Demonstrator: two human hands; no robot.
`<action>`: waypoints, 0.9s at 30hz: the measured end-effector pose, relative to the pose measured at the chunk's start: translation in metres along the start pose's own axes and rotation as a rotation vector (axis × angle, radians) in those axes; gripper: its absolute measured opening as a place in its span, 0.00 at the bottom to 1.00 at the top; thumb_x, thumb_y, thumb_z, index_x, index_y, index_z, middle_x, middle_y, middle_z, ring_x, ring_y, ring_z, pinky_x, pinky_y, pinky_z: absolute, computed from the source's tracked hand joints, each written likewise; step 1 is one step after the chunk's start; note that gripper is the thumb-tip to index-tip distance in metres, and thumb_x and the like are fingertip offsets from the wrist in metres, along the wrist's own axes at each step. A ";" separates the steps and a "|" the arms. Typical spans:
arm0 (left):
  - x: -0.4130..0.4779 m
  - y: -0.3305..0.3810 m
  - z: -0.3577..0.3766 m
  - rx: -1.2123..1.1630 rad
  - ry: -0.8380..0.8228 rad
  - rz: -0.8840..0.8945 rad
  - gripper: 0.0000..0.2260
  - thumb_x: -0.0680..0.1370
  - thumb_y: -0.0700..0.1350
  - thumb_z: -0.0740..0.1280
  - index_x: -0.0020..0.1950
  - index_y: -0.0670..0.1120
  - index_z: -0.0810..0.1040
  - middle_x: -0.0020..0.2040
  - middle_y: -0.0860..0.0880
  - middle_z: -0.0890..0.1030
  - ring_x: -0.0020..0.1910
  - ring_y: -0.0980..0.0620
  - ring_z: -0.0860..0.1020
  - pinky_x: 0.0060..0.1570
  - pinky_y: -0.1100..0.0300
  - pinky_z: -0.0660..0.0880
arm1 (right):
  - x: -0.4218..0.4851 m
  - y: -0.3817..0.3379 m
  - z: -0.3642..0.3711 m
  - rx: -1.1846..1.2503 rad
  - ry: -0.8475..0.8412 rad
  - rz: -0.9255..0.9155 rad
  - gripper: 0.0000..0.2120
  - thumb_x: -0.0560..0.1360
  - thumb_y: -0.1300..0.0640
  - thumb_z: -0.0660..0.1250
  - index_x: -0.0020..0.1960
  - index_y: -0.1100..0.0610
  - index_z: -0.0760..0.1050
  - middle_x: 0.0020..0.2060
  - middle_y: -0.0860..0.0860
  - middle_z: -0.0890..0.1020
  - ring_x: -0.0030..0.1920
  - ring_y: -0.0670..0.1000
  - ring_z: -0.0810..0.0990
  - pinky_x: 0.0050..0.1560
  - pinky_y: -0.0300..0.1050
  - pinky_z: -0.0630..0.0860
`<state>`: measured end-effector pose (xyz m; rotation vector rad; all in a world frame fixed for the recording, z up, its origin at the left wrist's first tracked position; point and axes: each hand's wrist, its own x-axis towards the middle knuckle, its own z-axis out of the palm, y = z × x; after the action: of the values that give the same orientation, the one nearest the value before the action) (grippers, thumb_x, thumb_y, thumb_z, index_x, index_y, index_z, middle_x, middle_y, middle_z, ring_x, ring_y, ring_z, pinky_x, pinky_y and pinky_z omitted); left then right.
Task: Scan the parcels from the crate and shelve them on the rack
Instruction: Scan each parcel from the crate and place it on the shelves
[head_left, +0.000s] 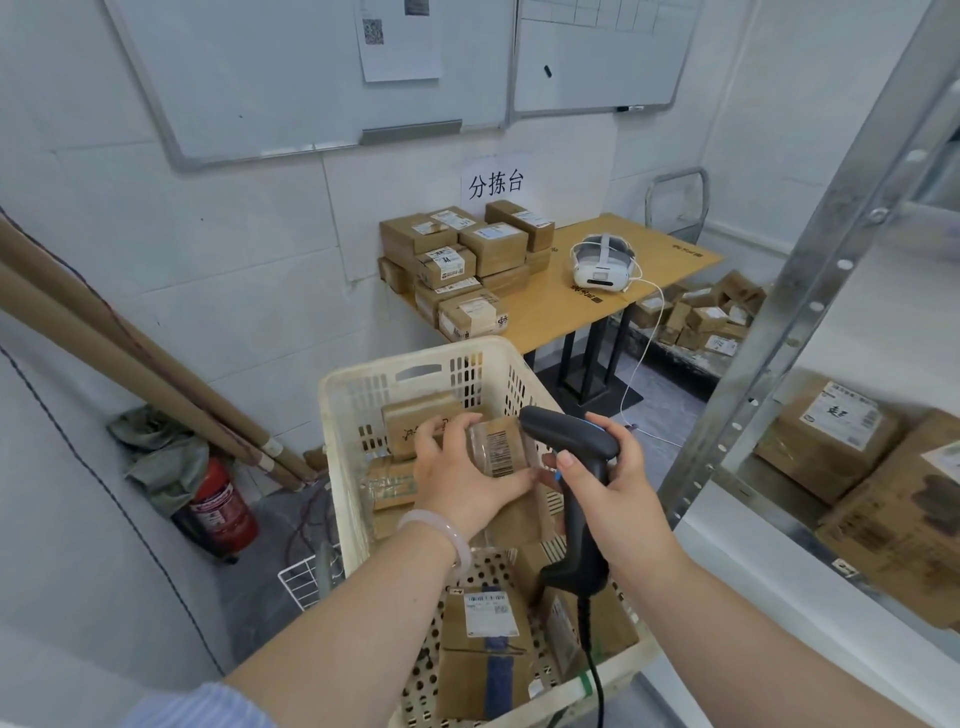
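While the left hand grips a small parcel just above the crate, the right hand clasps the barcode scanner, nose nearly on the label. Better to back off and square up! Label faces up; the parcel's long axis seems left-right, partly hidden.

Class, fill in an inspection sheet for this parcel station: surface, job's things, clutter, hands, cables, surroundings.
Surface: wooden table bears stacked boxes and a white headset.
Job's things: crate holds other parcels; rack carries shelved boxes.
Clutter: cardboard tubes and fire extinguisher in the corner.
Hands: left hand holds the barcoded parcel; right hand grips the scanner.
Cables: scanner cord hangs over the crate; headset cable drops to the floor.
Surroundings: whiteboards and wall sign.
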<state>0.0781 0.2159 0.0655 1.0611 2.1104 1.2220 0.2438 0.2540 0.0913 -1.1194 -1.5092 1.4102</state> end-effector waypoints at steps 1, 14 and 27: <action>0.000 0.000 -0.001 0.012 0.005 -0.005 0.39 0.53 0.70 0.74 0.61 0.69 0.65 0.69 0.60 0.56 0.71 0.48 0.62 0.69 0.46 0.69 | 0.000 0.000 0.001 0.009 -0.018 0.002 0.19 0.78 0.52 0.70 0.61 0.34 0.67 0.53 0.40 0.80 0.46 0.35 0.81 0.39 0.26 0.74; -0.002 -0.006 -0.016 -0.204 -0.198 0.069 0.30 0.75 0.50 0.73 0.72 0.64 0.63 0.72 0.55 0.59 0.71 0.51 0.63 0.66 0.53 0.66 | 0.000 -0.002 0.003 0.001 0.073 0.050 0.21 0.78 0.51 0.70 0.64 0.36 0.66 0.51 0.43 0.80 0.38 0.40 0.83 0.29 0.34 0.76; -0.012 -0.001 -0.004 -0.129 -0.289 0.030 0.45 0.78 0.55 0.70 0.79 0.63 0.37 0.80 0.53 0.55 0.78 0.51 0.58 0.74 0.48 0.59 | -0.018 -0.011 0.010 -0.089 0.038 -0.100 0.22 0.77 0.53 0.70 0.65 0.37 0.65 0.56 0.37 0.77 0.50 0.36 0.79 0.44 0.27 0.74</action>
<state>0.0817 0.2041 0.0672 1.1391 1.7797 1.1267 0.2395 0.2335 0.1022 -1.1020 -1.5918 1.2581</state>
